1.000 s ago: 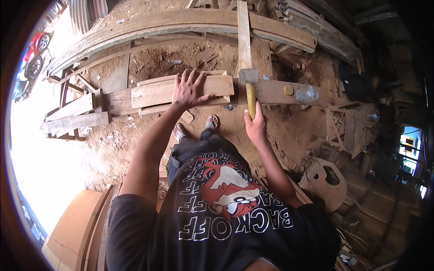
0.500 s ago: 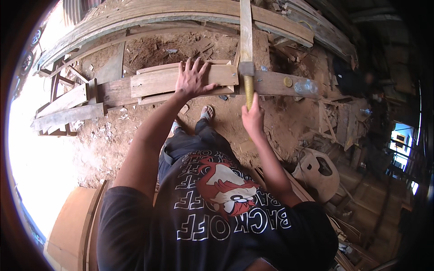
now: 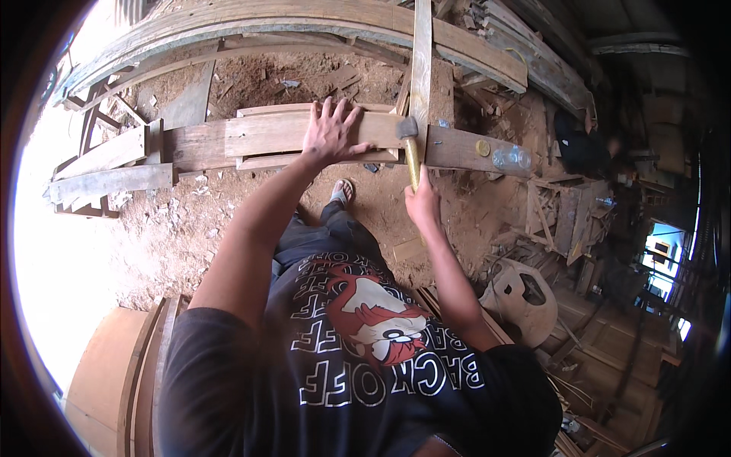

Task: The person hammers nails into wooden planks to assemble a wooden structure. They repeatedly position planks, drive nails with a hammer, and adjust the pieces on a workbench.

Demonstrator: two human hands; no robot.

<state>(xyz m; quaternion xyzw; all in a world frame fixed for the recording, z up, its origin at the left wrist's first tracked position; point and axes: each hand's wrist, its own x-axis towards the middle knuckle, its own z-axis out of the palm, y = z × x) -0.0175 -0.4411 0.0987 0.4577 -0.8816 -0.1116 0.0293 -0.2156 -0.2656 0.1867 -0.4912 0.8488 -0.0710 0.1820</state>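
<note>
My left hand [image 3: 332,135] lies flat with its fingers spread on a pale wooden board assembly [image 3: 266,134]. Narrower strips show along both long sides of that assembly, which rests on a long plank [image 3: 194,151]. A hammer [image 3: 408,128] with a dark grey head and a yellow handle is gripped in my right hand [image 3: 423,204]. The hammer head is at the right end of the assembly; whether it touches the wood I cannot tell. Just right of the head, a long pale board [image 3: 421,68] runs away from me across the plank.
A round yellowish lid-like object [image 3: 483,148] and a clear plastic bottle [image 3: 512,158] are on the plank's right part. Long stacked beams [image 3: 304,19] span the far side. At lower right sits a wooden piece with a cut-out [image 3: 525,301]. Wood scraps litter the dirt floor [image 3: 175,244].
The hammer head has moved left, off the long pale board and to the end of the assembly. My left hand stays spread on the wood. The view has shifted slightly.
</note>
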